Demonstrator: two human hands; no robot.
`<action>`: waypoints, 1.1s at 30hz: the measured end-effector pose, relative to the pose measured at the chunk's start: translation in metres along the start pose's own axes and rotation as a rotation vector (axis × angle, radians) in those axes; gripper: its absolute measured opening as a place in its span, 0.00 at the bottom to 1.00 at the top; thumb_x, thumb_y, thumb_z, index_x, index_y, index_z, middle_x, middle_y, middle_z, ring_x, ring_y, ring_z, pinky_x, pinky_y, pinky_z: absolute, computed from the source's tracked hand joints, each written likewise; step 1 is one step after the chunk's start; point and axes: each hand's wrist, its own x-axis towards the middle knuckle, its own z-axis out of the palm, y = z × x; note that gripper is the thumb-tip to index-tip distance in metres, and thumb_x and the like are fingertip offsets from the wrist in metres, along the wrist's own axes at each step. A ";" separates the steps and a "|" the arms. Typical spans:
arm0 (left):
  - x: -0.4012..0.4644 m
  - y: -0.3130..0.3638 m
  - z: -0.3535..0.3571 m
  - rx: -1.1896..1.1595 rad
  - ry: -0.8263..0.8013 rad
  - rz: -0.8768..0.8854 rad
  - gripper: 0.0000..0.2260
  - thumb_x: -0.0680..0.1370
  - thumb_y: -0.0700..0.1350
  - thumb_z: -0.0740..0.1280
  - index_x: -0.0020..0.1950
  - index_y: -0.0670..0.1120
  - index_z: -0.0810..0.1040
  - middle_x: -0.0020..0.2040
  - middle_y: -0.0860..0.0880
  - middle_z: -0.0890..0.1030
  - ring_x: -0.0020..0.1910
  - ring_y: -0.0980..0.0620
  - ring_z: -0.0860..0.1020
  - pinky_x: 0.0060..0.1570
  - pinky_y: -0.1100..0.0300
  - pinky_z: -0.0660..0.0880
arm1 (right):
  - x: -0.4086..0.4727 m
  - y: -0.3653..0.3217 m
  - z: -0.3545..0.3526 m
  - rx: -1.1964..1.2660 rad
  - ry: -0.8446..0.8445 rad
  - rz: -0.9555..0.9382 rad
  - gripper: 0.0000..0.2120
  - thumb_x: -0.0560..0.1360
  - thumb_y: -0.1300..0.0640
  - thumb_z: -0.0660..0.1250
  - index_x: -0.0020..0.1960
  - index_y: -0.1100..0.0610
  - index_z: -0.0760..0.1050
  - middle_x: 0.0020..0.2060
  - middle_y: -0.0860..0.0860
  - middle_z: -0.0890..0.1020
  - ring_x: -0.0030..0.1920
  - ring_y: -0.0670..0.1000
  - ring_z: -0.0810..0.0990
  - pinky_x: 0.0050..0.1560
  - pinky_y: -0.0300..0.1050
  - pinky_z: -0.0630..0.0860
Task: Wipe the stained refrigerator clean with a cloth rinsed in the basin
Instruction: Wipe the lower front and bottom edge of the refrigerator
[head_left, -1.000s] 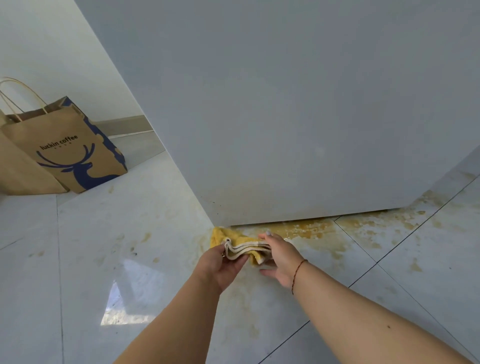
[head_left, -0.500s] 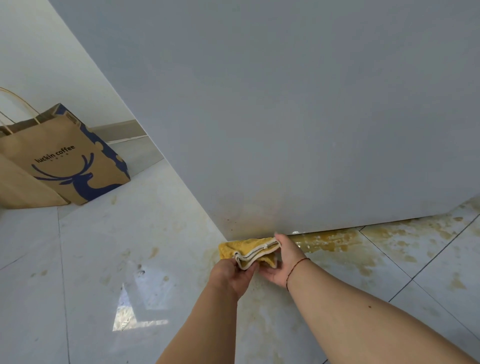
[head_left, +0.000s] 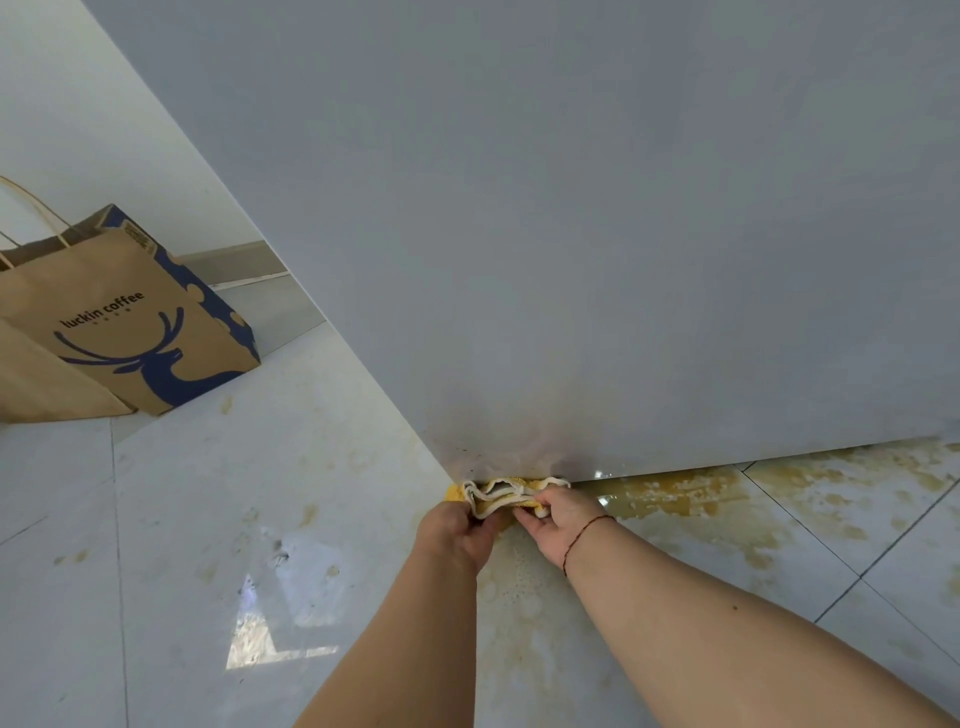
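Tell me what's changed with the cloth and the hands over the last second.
Both hands, left hand and right hand, carried the folded yellow cloth forward from the floor tiles up to the refrigerator bottom corner, where it now touches. Both kept their grip. The paper bag stayed put.

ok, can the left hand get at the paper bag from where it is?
Probably not. The left hand grips the yellow cloth at the refrigerator's bottom corner; the luckin coffee paper bag stands far off to the left across bare floor.
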 end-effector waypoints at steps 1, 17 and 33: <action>-0.002 0.000 -0.001 0.001 0.005 0.011 0.17 0.82 0.30 0.49 0.69 0.29 0.66 0.56 0.33 0.75 0.58 0.36 0.75 0.54 0.41 0.69 | 0.001 0.002 -0.001 0.021 -0.013 -0.006 0.08 0.77 0.75 0.57 0.45 0.64 0.69 0.55 0.62 0.73 0.57 0.61 0.75 0.55 0.54 0.75; -0.063 0.028 -0.008 -0.077 -0.124 0.287 0.12 0.80 0.29 0.53 0.59 0.33 0.73 0.45 0.37 0.77 0.42 0.42 0.78 0.49 0.49 0.74 | -0.080 -0.004 0.019 0.099 -0.140 -0.284 0.11 0.73 0.76 0.61 0.40 0.61 0.67 0.46 0.60 0.74 0.52 0.59 0.74 0.59 0.58 0.76; -0.154 0.056 -0.011 -0.289 -0.325 0.517 0.09 0.80 0.31 0.56 0.48 0.33 0.75 0.46 0.38 0.80 0.45 0.44 0.81 0.55 0.50 0.78 | -0.168 -0.021 0.035 -0.074 -0.387 -0.653 0.13 0.73 0.74 0.65 0.38 0.59 0.67 0.44 0.60 0.76 0.47 0.56 0.78 0.51 0.50 0.81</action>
